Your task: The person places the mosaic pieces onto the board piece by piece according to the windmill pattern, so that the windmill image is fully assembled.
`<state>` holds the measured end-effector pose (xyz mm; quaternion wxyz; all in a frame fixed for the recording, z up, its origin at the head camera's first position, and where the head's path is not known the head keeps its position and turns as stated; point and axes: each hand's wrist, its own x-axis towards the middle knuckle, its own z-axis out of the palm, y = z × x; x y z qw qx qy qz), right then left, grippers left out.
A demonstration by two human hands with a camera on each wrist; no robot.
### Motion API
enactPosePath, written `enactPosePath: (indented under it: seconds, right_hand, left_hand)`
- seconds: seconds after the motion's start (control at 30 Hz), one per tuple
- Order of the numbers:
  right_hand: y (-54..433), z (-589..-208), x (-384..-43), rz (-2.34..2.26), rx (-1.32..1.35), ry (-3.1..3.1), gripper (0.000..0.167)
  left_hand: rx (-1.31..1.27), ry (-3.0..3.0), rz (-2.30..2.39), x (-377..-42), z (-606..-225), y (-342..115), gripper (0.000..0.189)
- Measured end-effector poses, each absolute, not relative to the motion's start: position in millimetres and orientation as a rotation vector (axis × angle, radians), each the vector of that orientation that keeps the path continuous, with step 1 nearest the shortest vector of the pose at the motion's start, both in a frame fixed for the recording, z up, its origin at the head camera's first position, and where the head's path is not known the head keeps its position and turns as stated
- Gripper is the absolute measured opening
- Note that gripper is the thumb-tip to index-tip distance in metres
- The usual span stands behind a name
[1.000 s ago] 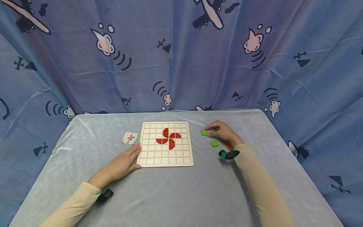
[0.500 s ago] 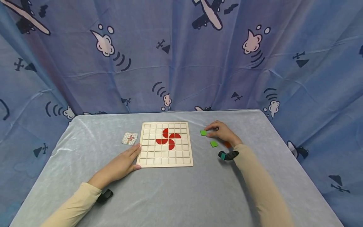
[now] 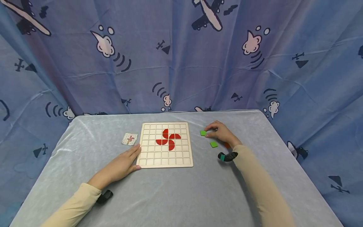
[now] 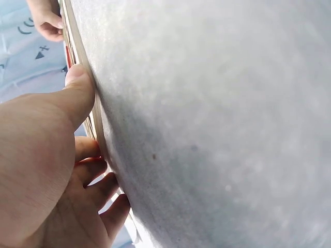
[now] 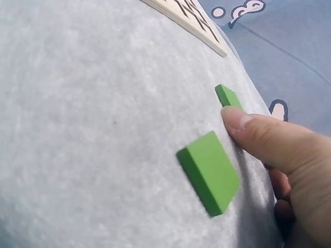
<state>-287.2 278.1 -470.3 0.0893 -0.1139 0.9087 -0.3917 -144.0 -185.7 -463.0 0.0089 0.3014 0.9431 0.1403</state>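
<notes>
My left hand (image 3: 122, 164) rests against the left edge of a square wooden grid board (image 3: 164, 162), fingers fairly straight and thumb at its near corner. Several red quarter-round pieces (image 3: 171, 145) form a pinwheel on the board. To the right of the board, my right hand (image 3: 222, 132) pinches a green square tile (image 3: 202, 133) at its right side between thumb and forefinger. In the right wrist view the thumb covers part of this tile (image 5: 227, 95). A second green tile (image 5: 214, 168) lies on the cloth, nearer the wrist.
A small pattern card (image 3: 129, 139) lies left of the board, just beyond the left fingertips. An orange piece (image 3: 227, 145) is partly hidden under the right hand. Grey cloth (image 3: 170, 195) covers the table, and a blue printed curtain (image 3: 181, 63) hangs behind it.
</notes>
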Motion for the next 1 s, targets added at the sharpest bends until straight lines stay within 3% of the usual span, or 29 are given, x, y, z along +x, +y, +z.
enactPosePath:
  seconds: [1.0]
  right_hand:
    - [274.4,-454.1,-280.2,-1.111,-0.309,2.758,0.03]
  left_hand:
    - [0.931,2.933,0.434,-141.8,-460.9,-184.5,0.076]
